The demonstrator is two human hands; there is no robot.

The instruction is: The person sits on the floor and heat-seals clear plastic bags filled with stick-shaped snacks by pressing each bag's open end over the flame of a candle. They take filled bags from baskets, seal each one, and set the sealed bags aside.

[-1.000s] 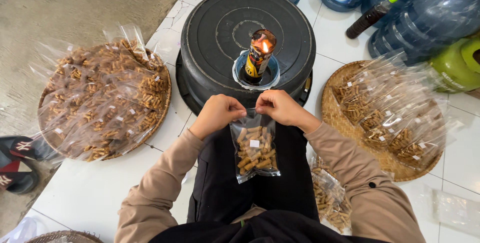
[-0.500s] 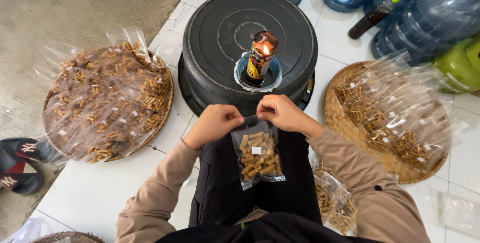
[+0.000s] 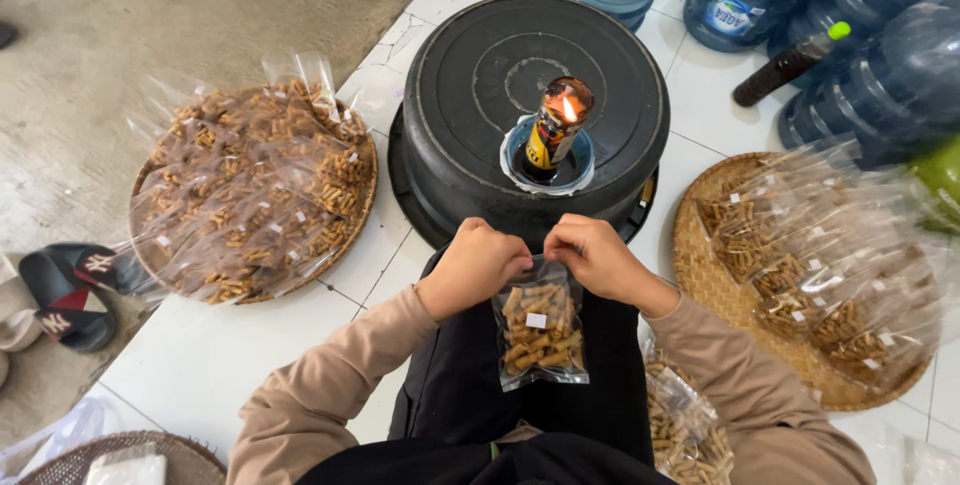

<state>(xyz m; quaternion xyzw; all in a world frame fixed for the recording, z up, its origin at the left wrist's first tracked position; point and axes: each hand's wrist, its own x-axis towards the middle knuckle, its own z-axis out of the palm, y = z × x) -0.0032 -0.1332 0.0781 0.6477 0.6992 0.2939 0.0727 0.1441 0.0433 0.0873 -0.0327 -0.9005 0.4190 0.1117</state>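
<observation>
A small clear plastic bag of brown stick snacks (image 3: 540, 335) hangs over my lap. My left hand (image 3: 472, 267) and my right hand (image 3: 596, 257) both pinch its top edge, close together. Just beyond my hands a small bottle lamp with a lit flame (image 3: 556, 127) stands in a blue cup on an upturned black tub (image 3: 470, 95).
A woven tray heaped with filled snack bags (image 3: 250, 195) lies at left, another woven tray of filled bags (image 3: 820, 265) at right. More bags (image 3: 685, 425) rest by my right knee. Blue water jugs (image 3: 900, 65) and a dark bottle (image 3: 785, 65) stand behind. Sandals (image 3: 65, 295) lie far left.
My hands have kept hold of the bag's top and shifted slightly; the bag hangs in about the same place.
</observation>
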